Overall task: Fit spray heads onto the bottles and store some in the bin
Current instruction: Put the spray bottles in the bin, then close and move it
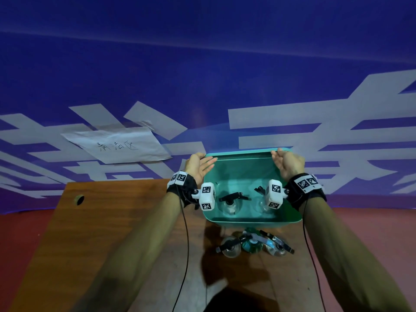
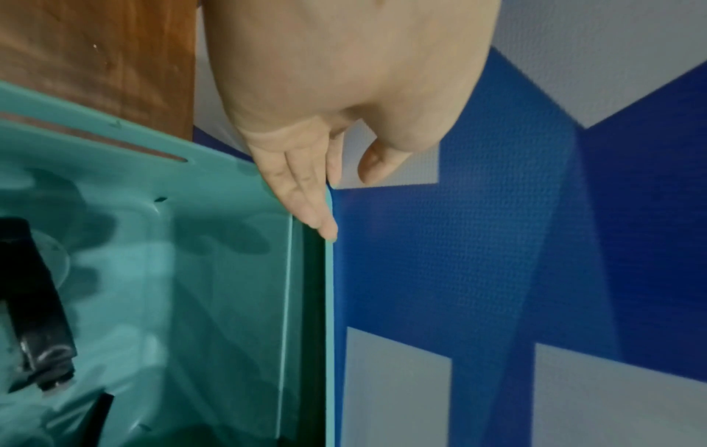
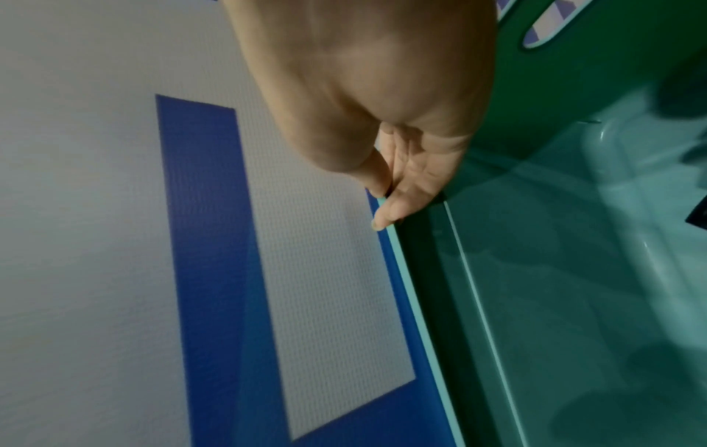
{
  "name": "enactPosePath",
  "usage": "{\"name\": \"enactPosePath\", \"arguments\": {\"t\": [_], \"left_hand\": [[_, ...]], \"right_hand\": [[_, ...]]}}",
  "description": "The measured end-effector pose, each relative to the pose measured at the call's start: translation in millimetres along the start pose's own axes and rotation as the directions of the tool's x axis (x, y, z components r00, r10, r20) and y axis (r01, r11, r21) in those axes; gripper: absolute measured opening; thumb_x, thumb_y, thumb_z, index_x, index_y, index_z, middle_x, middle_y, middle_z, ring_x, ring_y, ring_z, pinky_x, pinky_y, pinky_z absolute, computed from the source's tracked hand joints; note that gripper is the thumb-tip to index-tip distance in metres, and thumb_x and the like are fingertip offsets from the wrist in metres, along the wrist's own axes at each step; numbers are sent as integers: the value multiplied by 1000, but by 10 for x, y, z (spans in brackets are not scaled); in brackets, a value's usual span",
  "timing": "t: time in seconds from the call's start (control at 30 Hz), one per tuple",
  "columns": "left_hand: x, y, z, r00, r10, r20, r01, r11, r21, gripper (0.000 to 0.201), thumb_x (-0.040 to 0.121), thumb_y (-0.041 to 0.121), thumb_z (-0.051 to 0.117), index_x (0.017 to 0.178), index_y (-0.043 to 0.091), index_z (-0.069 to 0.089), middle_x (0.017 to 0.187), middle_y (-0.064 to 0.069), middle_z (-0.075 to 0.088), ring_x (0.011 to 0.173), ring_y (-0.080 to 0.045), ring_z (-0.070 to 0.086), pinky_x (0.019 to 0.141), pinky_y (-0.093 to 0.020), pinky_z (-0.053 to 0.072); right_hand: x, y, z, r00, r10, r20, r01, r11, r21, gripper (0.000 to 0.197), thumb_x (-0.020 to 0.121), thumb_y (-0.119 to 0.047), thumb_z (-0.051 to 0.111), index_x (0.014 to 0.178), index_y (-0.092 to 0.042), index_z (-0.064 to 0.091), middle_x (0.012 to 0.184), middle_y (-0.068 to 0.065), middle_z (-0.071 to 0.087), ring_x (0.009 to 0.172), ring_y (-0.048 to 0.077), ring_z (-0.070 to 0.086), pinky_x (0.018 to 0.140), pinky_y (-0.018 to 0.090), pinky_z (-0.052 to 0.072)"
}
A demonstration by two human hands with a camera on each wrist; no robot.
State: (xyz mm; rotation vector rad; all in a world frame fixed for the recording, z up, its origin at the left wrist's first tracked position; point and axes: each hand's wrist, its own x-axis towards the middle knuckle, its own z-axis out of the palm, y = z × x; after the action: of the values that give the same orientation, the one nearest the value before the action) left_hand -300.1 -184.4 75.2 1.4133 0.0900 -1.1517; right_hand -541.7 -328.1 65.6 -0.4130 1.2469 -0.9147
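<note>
A teal bin [image 1: 254, 220] stands on the wooden table [image 1: 112, 221]. Inside it are two clear bottles [image 1: 229, 207] with black spray heads [image 1: 231, 195] fitted; the right one [image 1: 261, 202] is partly hidden by my wrist camera. Three more bottles with spray heads [image 1: 251, 244] stand in a row just in front of the bin. My left hand [image 1: 200, 165] lays straight fingers [image 2: 306, 196] on the bin's far rim [image 2: 330, 302] at its left corner, thumb apart. At the right corner, my right hand [image 1: 286, 162] pinches the far rim [image 3: 405, 287] between thumb and fingers [image 3: 394, 208].
A blue banner with pale lettering [image 1: 270, 122] hangs close behind the bin. A handwritten paper sign [image 1: 119, 146] is taped to it at the left. The table has a round cable hole [image 1: 79, 199] near its far left corner. Red floor shows at both sides.
</note>
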Motion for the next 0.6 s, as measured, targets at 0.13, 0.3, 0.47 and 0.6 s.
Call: {"name": "enactPosePath", "arguments": {"t": [0.13,0.3,0.47,0.6], "left_hand": [[-121,41,18,1000,-1,6,1,996,-85,25,105,11,34,109,3,57,133,-20,64,111,-29,69,74,-28,57],[-329,116,20,1000,28,5,-27,989,-143,34,104,15,35,134,1,43,117,-18,72,88,-27,75,66,-29,58],[-620,208,32,996,-80,47,86,987,-137,56,104,32,44,142,-8,38,138,-23,59,120,-34,64,87,-37,55],[-828,270,50,987,-112,111,130,976,-172,92,95,59,54,153,-8,28,142,-24,55,120,-35,64,81,-40,58]], "right_hand": [[-244,-137,35,993,-113,44,116,992,-57,7,95,7,57,100,4,60,85,14,68,71,14,70,67,20,59],[-621,-364,115,969,-233,79,240,966,-97,17,96,4,58,81,-4,59,74,10,68,66,13,66,66,19,57],[-995,-554,150,946,-311,94,318,945,-71,17,97,1,58,81,-5,60,73,10,68,64,13,66,64,17,56],[-1293,-687,103,915,-379,141,389,919,-55,11,97,-3,60,87,-6,61,71,7,70,65,14,66,68,21,56]]}}
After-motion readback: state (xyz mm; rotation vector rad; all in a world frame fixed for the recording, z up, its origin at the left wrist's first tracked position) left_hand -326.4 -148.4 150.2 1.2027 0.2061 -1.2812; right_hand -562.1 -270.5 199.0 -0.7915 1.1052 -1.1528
